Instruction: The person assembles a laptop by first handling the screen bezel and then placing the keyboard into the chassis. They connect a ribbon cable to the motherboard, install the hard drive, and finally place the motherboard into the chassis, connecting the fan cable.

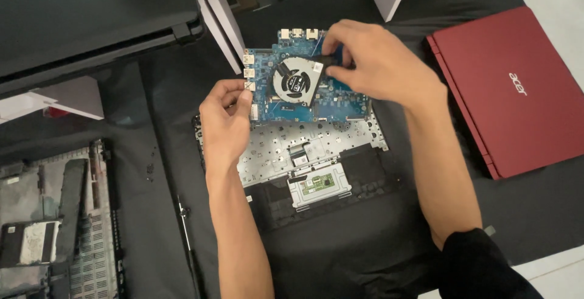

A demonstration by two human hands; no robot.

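A blue board (304,98) with a round fan (295,82) sits in the far half of an opened laptop shell (316,153), on a black mat (340,244). The right hand (377,62) is closed, fingertips pinching a small dark part at the fan's right edge; what part it is cannot be told. The left hand (226,119) is half curled, fingers pinching the board's left edge by the ports. A hard tug could, I judge, tear a cable or flex the board. The fan bears a round black label and a small white sticker. A red laptop (511,86) lies shut at the mat's right edge, a black lid (91,19) at the far left corner, a bottom cover (55,226) near left.
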